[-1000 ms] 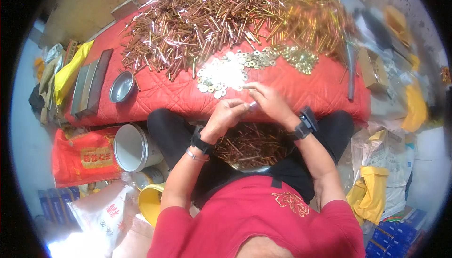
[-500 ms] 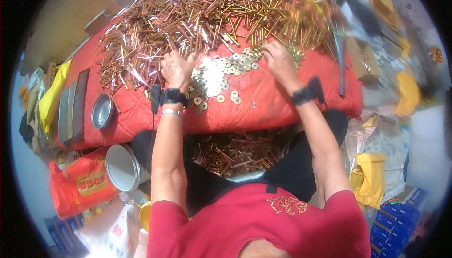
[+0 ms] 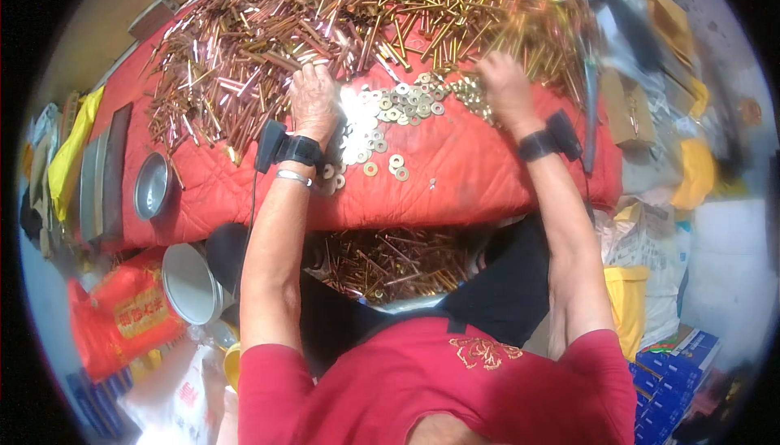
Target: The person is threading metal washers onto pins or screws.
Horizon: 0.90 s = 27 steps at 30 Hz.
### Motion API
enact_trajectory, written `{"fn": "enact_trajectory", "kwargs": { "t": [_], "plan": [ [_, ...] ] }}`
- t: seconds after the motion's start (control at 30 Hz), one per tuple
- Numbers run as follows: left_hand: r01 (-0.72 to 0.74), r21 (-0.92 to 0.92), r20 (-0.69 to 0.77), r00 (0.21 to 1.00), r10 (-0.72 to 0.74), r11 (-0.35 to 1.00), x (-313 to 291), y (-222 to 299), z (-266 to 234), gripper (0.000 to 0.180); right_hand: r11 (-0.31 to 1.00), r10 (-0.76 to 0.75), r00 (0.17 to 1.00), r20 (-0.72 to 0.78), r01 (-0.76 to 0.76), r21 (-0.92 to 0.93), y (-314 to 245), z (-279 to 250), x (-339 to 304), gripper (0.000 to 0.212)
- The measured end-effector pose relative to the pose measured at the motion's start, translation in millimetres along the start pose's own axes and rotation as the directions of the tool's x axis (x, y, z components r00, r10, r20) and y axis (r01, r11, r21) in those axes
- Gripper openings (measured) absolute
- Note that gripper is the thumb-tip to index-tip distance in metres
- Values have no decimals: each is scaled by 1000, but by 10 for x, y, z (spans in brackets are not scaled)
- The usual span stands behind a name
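Red cloth (image 3: 471, 177) under both hands, as I see it from my remote end. Left arm nearly straight, running up from the lower edge with a slight lean right; left hand (image 3: 314, 97) back up, knuckles bent, fingers curled forward at the near edge of the rods (image 3: 260, 47). Washers (image 3: 414, 108) lie scattered just right of it, glare washing out part of them. Whether it has hold of anything I can't tell; fingertips hidden. Right forearm slants up and inward; right hand (image 3: 507, 91) is blurred, fingers bent, wrist lower than the knuckles, by the brass bits (image 3: 470, 102), with more rods beyond. Fingers look partly folded; I can't tell if anything is gripped. Hands well apart, washers and brass bits mostly between them. Black bands on both wrists, bracelet (image 3: 294, 176) below the left one. Bowl (image 3: 153, 186) sits farther left on the cloth.
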<state>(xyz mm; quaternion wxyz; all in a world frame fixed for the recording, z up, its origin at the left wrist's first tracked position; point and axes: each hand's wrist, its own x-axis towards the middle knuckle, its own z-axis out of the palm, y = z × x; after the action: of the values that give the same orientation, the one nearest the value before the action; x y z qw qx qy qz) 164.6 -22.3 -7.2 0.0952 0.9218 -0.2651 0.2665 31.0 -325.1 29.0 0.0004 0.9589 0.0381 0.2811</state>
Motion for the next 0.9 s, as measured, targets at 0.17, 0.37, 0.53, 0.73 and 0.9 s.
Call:
{"fn": "enact_trajectory", "kwargs": {
  "t": [0.17,0.37,0.53,0.73,0.9],
  "plan": [
    [13,-335,-187,979,-80,942,-9,-209,53,21,788,341,933,-114,-217,576,-490,-299,-77,8],
    [448,-780,67,755,-653,437,291,-345,-9,37,354,368,841,397,-521,777,-813,-539,-463,4],
    [278,-872,489,555,-673,-404,401,-588,-44,32,796,225,881,416,-412,443,-895,-655,-524,13],
    [236,-398,847,467,-255,-887,268,-571,-590,13,753,93,913,397,-326,572,-1079,-641,-564,20],
    [223,-104,796,603,53,-969,-318,-804,-557,13,794,-85,960,266,-96,600,-1364,-605,-497,14]
  ]
}}
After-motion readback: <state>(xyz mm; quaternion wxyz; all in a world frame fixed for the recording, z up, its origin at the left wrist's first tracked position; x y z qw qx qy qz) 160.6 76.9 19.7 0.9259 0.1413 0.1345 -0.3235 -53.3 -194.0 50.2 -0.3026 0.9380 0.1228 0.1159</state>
